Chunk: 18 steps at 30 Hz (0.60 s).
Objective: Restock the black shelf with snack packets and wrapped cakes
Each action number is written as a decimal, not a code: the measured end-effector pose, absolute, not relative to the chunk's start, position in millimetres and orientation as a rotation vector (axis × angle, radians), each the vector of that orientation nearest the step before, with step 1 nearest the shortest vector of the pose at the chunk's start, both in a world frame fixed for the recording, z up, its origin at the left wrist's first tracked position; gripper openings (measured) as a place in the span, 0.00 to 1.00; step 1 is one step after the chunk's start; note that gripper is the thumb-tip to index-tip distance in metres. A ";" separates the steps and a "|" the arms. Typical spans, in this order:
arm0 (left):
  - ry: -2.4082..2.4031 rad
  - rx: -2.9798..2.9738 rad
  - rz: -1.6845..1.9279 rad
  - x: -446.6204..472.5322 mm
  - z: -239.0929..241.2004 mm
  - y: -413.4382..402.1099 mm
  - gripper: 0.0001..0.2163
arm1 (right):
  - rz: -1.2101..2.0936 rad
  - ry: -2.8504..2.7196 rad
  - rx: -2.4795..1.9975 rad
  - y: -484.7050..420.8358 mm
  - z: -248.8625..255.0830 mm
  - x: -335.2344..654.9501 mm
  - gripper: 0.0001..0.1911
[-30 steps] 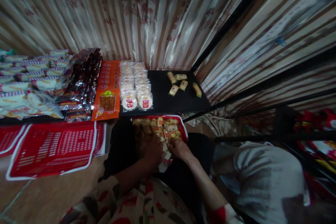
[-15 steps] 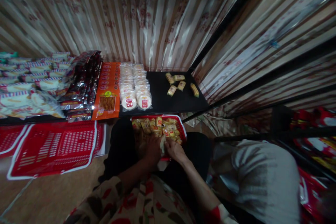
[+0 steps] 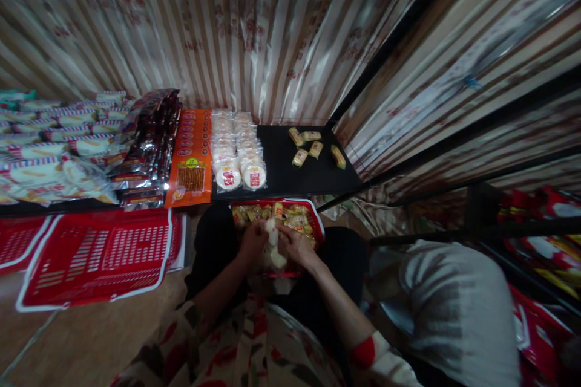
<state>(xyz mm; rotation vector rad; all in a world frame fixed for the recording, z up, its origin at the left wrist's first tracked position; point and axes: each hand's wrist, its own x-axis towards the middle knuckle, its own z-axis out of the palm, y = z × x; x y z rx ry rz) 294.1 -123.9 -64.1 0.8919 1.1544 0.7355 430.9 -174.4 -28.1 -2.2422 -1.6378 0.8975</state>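
Observation:
A red basket [image 3: 313, 216] full of small yellow wrapped snacks [image 3: 290, 214] rests on my lap. My left hand [image 3: 252, 242] and my right hand [image 3: 295, 246] meet over its near side, both closed around a pale, crumpled plastic bag [image 3: 273, 248] held between them. Beyond the basket is a black shelf [image 3: 281, 172] with several of the same yellow snack packets [image 3: 314, 145] lying loose at its right end.
On the shelf stand rows of round white cakes [image 3: 236, 151], an orange snack pack [image 3: 190, 157], dark foil packs [image 3: 145, 139] and striped packets [image 3: 49, 151]. Empty red baskets [image 3: 100, 251] lie at the left. A grey sack [image 3: 458, 308] sits at my right, striped curtains behind.
Both hands rose out of the basket's snacks and drew together, lifting the pale plastic bag up between them.

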 end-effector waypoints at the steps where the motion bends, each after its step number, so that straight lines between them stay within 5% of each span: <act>1: 1.137 0.833 0.749 291.8 -60.3 -121.1 0.14 | 0.871 -1.634 -2.218 -173.9 -29.2 429.8 0.21; 8: 0.988 0.634 0.807 262.2 -31.6 -112.5 0.13 | 0.782 -1.717 -1.873 -163.6 -28.7 418.1 0.26; 18: 0.940 0.567 0.893 220.3 -19.7 -105.5 0.13 | 1.155 -1.517 -1.548 -148.0 -5.2 397.0 0.30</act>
